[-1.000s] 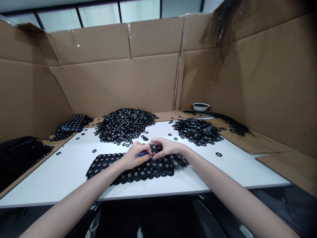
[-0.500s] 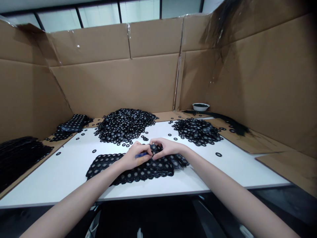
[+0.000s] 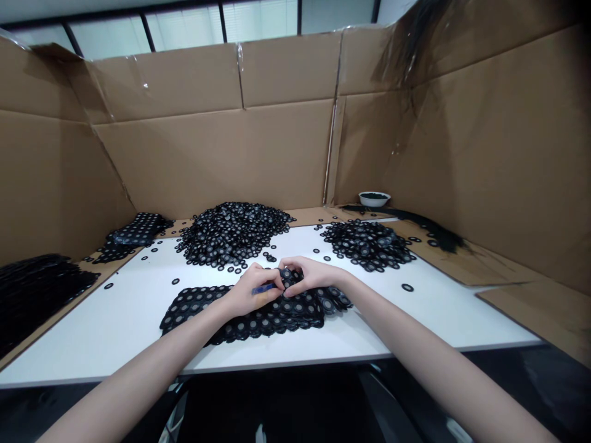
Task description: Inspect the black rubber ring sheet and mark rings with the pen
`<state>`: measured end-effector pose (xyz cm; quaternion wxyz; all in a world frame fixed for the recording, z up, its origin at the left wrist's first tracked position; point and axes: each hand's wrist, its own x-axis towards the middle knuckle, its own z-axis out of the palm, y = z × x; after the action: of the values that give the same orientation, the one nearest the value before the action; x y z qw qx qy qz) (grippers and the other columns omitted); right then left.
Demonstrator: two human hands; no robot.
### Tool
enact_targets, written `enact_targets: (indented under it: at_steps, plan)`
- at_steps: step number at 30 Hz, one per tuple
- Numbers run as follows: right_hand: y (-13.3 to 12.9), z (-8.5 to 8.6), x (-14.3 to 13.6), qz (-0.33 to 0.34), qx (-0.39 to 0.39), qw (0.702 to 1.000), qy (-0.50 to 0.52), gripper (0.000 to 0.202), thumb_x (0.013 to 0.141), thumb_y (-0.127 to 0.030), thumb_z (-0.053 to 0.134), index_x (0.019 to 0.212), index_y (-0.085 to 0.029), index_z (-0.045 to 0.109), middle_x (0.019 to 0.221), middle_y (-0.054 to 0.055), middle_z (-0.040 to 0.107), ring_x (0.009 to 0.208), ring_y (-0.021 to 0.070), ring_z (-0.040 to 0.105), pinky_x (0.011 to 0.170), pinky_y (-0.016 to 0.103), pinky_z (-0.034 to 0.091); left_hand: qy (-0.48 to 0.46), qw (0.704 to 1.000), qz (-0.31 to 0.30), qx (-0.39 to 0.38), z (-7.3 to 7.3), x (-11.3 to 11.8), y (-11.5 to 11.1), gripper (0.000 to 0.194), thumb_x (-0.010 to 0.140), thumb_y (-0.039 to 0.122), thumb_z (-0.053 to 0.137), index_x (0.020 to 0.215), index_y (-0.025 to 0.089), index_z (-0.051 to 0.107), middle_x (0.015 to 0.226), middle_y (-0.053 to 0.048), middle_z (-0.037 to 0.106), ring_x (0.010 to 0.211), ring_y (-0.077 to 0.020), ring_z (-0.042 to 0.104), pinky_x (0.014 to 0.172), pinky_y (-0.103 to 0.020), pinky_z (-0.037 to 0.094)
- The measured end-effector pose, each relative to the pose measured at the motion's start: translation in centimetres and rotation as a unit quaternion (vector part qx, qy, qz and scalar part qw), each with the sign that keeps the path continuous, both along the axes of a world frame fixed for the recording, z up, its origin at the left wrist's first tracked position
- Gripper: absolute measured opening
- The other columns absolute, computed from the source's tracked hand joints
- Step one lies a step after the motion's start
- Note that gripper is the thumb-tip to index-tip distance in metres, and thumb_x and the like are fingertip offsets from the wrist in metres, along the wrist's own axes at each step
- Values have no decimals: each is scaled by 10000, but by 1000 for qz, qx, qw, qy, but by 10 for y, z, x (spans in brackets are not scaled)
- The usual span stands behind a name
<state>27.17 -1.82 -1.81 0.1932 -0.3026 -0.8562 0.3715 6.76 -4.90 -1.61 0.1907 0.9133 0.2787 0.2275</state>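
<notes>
A black mat of joined rings (image 3: 272,323) lies near the table's front edge, light centres showing through its rows. Above its right part, my left hand (image 3: 252,290) is closed in a pinch; a slim blue object (image 3: 263,288) runs along its fingers, its kind unclear. My right hand (image 3: 310,274) curls its thumb and fingers round a raised part of the mat, facing the left fingertips. Just what lies between the fingertips is too small to make out. More of the ring mat (image 3: 337,300) bunches under the right wrist.
Loose black rings form a large pile (image 3: 235,231) at the back and a smaller pile (image 3: 367,243) on the right. Finished-looking mats (image 3: 141,229) and a dark stack (image 3: 41,295) sit left. Dark strands (image 3: 429,227) and a white bowl (image 3: 375,199) lie back right, inside cardboard walls (image 3: 212,160).
</notes>
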Motion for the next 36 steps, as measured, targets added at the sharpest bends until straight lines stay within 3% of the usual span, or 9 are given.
enact_targets:
  at_steps: [36]
  plan:
    - [-3, 4, -2, -11, -4, 1000, -13, 325, 618, -324, 715, 842, -175, 533, 814, -14, 529, 817, 164, 494, 730, 259, 380, 9, 1000, -14, -2, -1, -1, 1, 211, 866, 292, 462, 816, 154, 613, 748, 3, 628, 722, -119, 533, 800, -232, 340]
